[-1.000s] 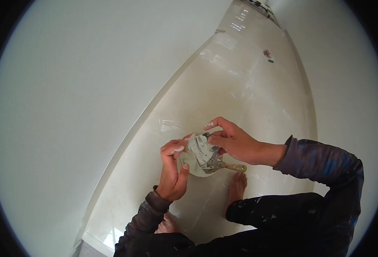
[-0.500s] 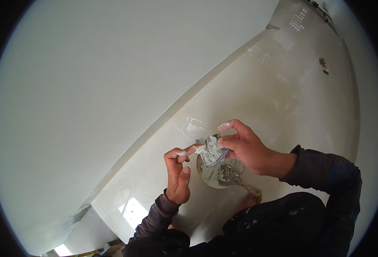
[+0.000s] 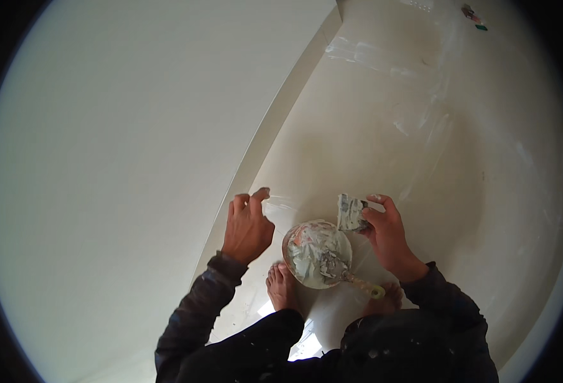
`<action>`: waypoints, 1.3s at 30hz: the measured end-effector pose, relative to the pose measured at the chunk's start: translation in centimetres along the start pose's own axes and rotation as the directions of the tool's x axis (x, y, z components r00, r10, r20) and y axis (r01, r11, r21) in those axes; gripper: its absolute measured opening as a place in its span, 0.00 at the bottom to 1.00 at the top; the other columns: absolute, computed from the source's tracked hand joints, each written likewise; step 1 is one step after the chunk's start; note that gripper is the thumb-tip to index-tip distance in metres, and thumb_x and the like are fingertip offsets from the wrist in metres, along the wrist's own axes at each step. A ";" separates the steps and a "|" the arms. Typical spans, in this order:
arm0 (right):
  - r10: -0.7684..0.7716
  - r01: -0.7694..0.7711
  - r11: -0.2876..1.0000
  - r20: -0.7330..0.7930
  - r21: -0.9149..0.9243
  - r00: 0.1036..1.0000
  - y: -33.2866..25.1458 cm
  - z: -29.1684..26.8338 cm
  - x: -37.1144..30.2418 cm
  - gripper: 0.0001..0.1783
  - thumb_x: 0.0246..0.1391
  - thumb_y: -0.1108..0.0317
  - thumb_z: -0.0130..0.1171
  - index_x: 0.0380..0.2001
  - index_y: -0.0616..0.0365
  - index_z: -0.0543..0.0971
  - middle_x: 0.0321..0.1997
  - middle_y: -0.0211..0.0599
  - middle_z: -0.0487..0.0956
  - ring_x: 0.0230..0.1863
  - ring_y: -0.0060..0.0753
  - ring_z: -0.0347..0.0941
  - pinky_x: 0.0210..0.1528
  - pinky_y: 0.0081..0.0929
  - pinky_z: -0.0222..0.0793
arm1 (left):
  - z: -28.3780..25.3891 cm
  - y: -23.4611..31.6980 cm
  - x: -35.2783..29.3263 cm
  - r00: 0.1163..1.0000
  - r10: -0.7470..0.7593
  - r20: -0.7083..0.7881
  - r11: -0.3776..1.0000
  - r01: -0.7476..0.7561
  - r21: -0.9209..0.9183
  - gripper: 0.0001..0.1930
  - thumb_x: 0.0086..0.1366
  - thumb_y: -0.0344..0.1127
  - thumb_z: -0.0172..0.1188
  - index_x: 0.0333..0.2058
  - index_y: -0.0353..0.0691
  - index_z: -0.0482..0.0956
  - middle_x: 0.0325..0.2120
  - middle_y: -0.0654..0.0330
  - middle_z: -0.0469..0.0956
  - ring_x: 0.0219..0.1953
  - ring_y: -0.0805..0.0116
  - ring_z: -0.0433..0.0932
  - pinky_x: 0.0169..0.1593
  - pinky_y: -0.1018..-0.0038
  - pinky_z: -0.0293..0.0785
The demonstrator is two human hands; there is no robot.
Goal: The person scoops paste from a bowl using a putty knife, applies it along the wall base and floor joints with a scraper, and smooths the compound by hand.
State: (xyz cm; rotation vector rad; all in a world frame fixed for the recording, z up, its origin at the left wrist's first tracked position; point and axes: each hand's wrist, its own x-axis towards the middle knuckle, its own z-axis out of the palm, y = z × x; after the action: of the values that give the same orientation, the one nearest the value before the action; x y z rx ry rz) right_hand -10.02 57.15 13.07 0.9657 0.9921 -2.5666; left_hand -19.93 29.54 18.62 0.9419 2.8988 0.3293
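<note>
My right hand (image 3: 386,233) pinches a small flat grey square (image 3: 351,212) smeared with pale putty; whether it is a scraper blade or a stiff sheet I cannot make out. My left hand (image 3: 246,226) is raised near the foot of the wall, back of the hand up, fingers loosely bent with the index finger stretched out, nothing visible in it. Between and below the hands stands a round tub (image 3: 286,255) holding pale putty (image 3: 310,252). Across its near right side lies a putty knife (image 3: 361,285), its blade coated and its handle jutting over the rim.
A large pale wall (image 3: 134,127) fills the left, with a skirting board (image 3: 275,121) along its base. The glossy beige floor (image 3: 383,140) bears white smears. My bare feet (image 3: 281,287) flank the tub. Small scraps (image 3: 476,18) lie at the far right.
My hands have moved apart: the left index finger, earlier at the coated square, is now away to the left. The right hand still holds the square. The view has shifted, showing more of the tub.
</note>
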 end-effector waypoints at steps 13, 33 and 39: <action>-0.172 0.187 0.980 -0.194 0.063 0.966 -2.0 -5.7 -5.2 0.21 0.66 0.73 0.51 0.59 0.56 0.61 0.45 0.41 0.78 0.44 0.25 0.76 0.49 0.28 0.75 | 6.8 -9.6 10.2 0.946 0.085 0.312 0.422 -0.318 0.849 0.19 0.69 0.37 0.48 0.57 0.43 0.67 0.69 0.56 0.62 0.65 0.64 0.64 0.65 0.62 0.55; -0.185 0.189 0.967 0.035 -0.169 0.982 0.0 -3.0 -1.9 0.19 0.67 0.73 0.50 0.58 0.58 0.63 0.45 0.45 0.81 0.43 0.27 0.78 0.47 0.27 0.74 | 3.2 3.2 -8.2 0.976 0.028 0.216 0.984 0.010 -0.176 0.32 0.52 0.22 0.57 0.60 0.41 0.69 0.52 0.53 0.76 0.59 0.48 0.66 0.61 0.54 0.58; -0.234 0.253 0.952 0.119 -0.173 0.965 0.8 -1.6 -2.3 0.18 0.67 0.73 0.50 0.58 0.56 0.64 0.46 0.43 0.80 0.44 0.27 0.78 0.49 0.28 0.75 | 6.1 4.0 -9.4 0.895 0.073 0.440 0.988 -0.003 -0.156 0.39 0.54 0.30 0.58 0.67 0.39 0.58 0.45 0.50 0.79 0.58 0.50 0.66 0.59 0.57 0.60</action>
State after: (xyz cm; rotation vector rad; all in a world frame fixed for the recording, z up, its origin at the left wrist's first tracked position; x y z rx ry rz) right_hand -7.16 57.53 13.23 0.6997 1.3716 -2.6223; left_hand -9.17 28.24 13.68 0.9091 2.4047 0.2867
